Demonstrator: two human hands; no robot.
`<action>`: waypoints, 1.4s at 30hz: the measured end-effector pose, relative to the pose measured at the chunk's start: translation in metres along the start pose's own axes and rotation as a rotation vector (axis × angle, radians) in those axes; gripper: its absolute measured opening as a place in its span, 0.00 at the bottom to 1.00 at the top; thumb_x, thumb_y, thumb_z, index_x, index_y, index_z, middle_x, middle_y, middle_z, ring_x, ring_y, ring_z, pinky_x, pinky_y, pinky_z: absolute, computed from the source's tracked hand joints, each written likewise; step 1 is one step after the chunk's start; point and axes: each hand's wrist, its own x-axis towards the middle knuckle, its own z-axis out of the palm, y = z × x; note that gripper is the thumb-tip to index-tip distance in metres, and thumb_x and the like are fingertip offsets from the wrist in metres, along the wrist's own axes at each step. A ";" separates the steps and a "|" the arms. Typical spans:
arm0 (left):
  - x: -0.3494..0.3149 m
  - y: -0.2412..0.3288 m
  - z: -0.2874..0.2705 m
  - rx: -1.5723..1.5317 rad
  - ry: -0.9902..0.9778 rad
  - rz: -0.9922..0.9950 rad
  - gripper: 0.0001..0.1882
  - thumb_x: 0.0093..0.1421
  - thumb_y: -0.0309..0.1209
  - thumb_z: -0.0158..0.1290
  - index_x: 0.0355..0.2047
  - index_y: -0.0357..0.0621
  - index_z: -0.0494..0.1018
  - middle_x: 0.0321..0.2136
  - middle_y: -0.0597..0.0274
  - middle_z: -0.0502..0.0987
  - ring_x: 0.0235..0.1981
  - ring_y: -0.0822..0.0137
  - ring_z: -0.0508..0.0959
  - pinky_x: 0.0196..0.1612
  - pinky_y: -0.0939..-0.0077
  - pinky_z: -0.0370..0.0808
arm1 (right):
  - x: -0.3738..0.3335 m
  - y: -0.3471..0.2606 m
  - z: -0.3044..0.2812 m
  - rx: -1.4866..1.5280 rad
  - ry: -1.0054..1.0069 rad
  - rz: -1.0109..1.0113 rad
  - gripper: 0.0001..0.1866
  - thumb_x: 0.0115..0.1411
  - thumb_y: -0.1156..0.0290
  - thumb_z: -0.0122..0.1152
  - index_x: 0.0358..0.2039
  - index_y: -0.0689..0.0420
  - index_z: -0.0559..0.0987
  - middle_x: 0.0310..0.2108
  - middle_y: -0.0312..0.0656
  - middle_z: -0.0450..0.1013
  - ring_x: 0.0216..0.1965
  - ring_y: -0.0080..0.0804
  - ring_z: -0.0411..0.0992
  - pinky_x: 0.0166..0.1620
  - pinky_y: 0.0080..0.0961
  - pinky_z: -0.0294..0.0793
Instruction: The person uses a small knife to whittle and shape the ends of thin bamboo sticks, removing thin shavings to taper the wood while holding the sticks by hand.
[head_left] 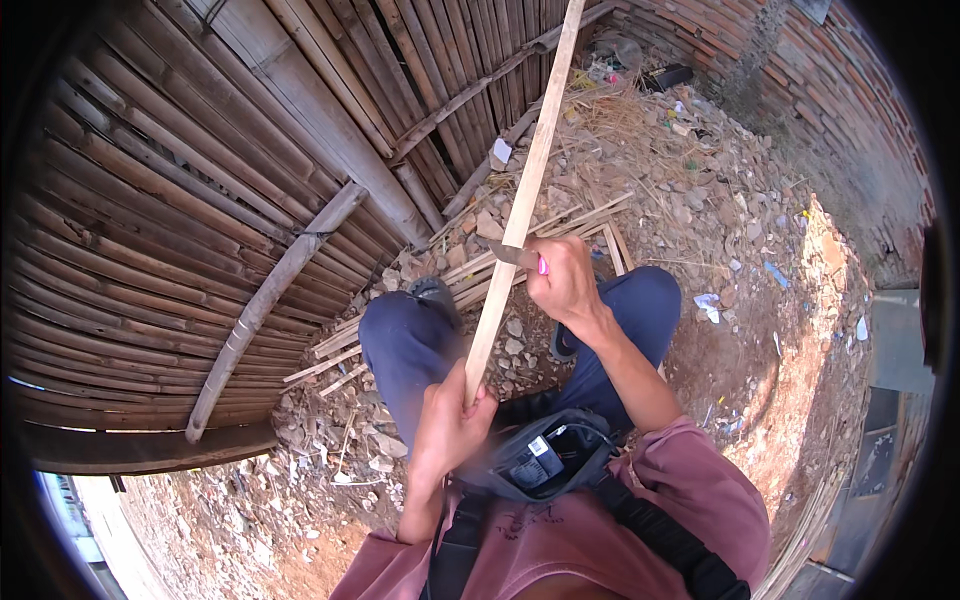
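Note:
A long pale bamboo strip (530, 182) runs up and away from my lap, slanting slightly to the right. My left hand (452, 422) is closed around its near end, between my knees. Higher up, my right hand (562, 278) grips a knife with a pink handle (543, 264). Its dark blade (513, 255) lies across the strip, touching it. Most of the handle is hidden inside my fist.
Several more strips (470, 282) lie on the rubble ground beyond my feet. A bamboo wall (250, 130) with round poles rises on the left. A brick wall (810, 60) stands at the far right. An open black pouch (545, 460) hangs at my waist.

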 end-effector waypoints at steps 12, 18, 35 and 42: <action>0.013 -0.002 -0.005 -0.018 -0.060 -0.064 0.16 0.74 0.37 0.56 0.48 0.35 0.76 0.22 0.46 0.76 0.22 0.54 0.75 0.30 0.59 0.71 | -0.032 -0.023 0.018 0.070 -0.156 -0.110 0.05 0.51 0.73 0.62 0.23 0.61 0.82 0.20 0.52 0.77 0.24 0.55 0.79 0.31 0.48 0.78; 0.014 0.014 -0.003 0.033 -0.036 0.003 0.14 0.77 0.33 0.49 0.50 0.33 0.73 0.24 0.38 0.75 0.26 0.36 0.78 0.31 0.51 0.70 | -0.043 -0.032 0.022 0.062 -0.211 -0.113 0.05 0.49 0.73 0.62 0.21 0.62 0.81 0.20 0.53 0.76 0.24 0.56 0.78 0.29 0.47 0.77; 0.005 0.008 -0.001 0.294 0.075 0.009 0.11 0.76 0.32 0.47 0.44 0.34 0.70 0.23 0.30 0.77 0.30 0.27 0.79 0.29 0.37 0.71 | -0.009 -0.017 0.028 -0.072 -0.001 0.064 0.06 0.49 0.75 0.58 0.22 0.61 0.83 0.18 0.57 0.75 0.22 0.59 0.78 0.28 0.50 0.76; 0.001 0.000 -0.005 0.238 0.107 -0.027 0.15 0.79 0.34 0.45 0.39 0.34 0.67 0.21 0.32 0.72 0.28 0.27 0.74 0.29 0.42 0.66 | 0.012 0.001 0.024 -0.088 -0.092 0.041 0.07 0.50 0.75 0.57 0.21 0.60 0.83 0.18 0.57 0.75 0.22 0.58 0.78 0.28 0.50 0.75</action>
